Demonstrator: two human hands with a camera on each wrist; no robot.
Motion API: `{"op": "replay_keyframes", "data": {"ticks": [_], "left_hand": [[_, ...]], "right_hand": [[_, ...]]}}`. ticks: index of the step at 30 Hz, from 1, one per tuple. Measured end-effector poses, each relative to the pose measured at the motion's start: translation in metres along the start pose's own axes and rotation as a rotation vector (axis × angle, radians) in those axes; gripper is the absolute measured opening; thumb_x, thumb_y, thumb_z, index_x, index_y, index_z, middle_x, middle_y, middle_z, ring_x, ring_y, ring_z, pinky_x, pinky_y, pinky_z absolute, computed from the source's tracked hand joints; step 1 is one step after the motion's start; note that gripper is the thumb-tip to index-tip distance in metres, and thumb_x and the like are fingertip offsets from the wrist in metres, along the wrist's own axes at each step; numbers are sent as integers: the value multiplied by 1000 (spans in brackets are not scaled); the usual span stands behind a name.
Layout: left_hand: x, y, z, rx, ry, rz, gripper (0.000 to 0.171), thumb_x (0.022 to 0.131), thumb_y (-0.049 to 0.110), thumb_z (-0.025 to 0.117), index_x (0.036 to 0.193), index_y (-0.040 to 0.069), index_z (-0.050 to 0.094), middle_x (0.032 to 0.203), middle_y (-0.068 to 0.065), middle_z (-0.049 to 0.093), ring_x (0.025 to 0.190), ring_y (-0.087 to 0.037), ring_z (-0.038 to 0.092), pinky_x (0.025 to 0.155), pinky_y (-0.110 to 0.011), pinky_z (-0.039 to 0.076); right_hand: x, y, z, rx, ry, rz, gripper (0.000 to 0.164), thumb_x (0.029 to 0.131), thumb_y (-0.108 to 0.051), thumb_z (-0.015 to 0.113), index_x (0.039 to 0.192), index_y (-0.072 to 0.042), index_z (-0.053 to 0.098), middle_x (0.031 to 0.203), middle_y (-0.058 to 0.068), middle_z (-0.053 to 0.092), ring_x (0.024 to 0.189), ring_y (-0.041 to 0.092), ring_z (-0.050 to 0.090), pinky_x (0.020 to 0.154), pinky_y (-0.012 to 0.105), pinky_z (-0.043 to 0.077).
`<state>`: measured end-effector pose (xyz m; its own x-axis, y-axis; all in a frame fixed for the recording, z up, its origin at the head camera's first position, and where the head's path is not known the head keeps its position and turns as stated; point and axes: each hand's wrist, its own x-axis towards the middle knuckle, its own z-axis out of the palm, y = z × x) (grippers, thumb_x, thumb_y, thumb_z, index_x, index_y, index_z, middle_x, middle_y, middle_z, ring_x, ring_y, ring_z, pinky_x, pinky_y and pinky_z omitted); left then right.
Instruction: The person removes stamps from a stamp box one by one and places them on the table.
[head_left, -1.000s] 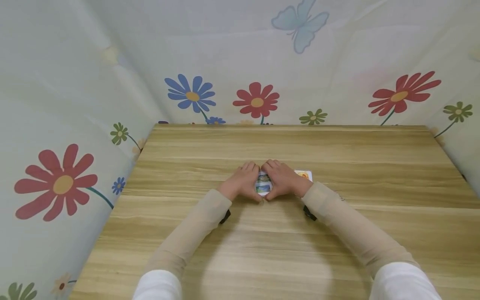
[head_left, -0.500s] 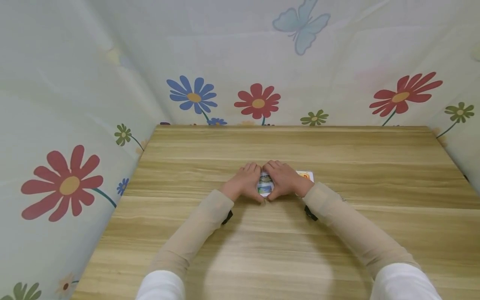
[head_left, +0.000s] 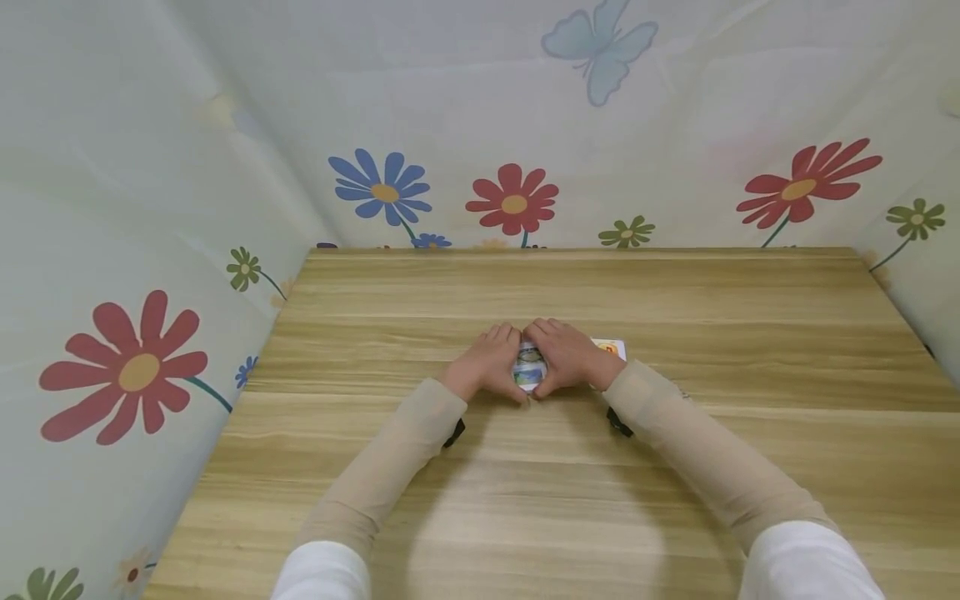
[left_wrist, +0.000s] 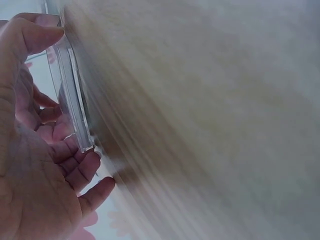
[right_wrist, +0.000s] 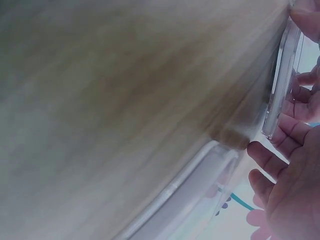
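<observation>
Between my two hands lies a flat clear-edged plastic case [head_left: 529, 367] with a printed picture, close to the wooden tabletop. My left hand [head_left: 487, 363] holds its left edge, thumb at the near side and fingers at the far side. On the opposite edge my right hand [head_left: 567, 360] grips the same way. In the left wrist view the clear plastic case [left_wrist: 75, 100] shows edge-on within the fingers; in the right wrist view the clear plastic case [right_wrist: 279, 82] is likewise gripped. Both hands hide its sides.
A second flat piece with an orange and white print [head_left: 611, 348] lies partly hidden behind my right wrist; a clear-edged piece [right_wrist: 175, 200] also shows in the right wrist view. The wooden table [head_left: 570, 287] meets a flower-printed cloth wall [head_left: 675, 125] at the back and sides.
</observation>
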<state>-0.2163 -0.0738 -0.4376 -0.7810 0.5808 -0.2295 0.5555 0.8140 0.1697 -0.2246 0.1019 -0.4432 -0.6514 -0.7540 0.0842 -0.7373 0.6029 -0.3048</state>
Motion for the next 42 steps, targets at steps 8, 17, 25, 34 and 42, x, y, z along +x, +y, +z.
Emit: {"op": "replay_keyframes", "data": {"ticks": [8, 17, 25, 34, 42], "left_hand": [[0, 0, -1, -5, -14, -9, 94, 63, 53, 81, 128, -2, 40, 116, -11, 42, 107, -23, 39, 92, -36, 40], [1, -1, 0, -4, -10, -9, 94, 62, 52, 82, 127, -1, 40, 116, -10, 42, 107, -23, 39, 93, -36, 40], [2, -1, 0, 6, -3, 2, 94, 62, 52, 83, 127, -1, 41, 116, -10, 43, 106, -22, 40, 93, -36, 40], [5, -2, 0, -2, -28, 11, 101, 64, 56, 81, 134, -1, 36, 124, -12, 42, 113, -24, 39, 98, -38, 39], [5, -2, -2, -19, -33, 12, 103, 65, 55, 80, 136, -1, 33, 127, -13, 42, 116, -24, 38, 100, -39, 38]], "right_hand": [[2, 0, 1, -22, 6, 5, 77, 57, -41, 77, 117, -1, 50, 110, 11, 54, 97, 25, 48, 89, 39, 43], [2, 1, 1, -33, 2, 11, 76, 56, -41, 79, 114, -2, 50, 106, 10, 54, 94, 24, 48, 86, 39, 43], [3, 1, 1, -46, -4, 9, 78, 56, -43, 80, 115, -3, 49, 105, 9, 53, 93, 23, 48, 85, 38, 44], [3, 3, 2, -12, -24, 27, 79, 57, -43, 79, 118, -3, 48, 109, 10, 53, 96, 24, 48, 86, 39, 44], [3, 6, 3, -3, -14, 21, 78, 58, -43, 78, 118, -4, 47, 108, 9, 52, 94, 23, 48, 84, 40, 44]]}}
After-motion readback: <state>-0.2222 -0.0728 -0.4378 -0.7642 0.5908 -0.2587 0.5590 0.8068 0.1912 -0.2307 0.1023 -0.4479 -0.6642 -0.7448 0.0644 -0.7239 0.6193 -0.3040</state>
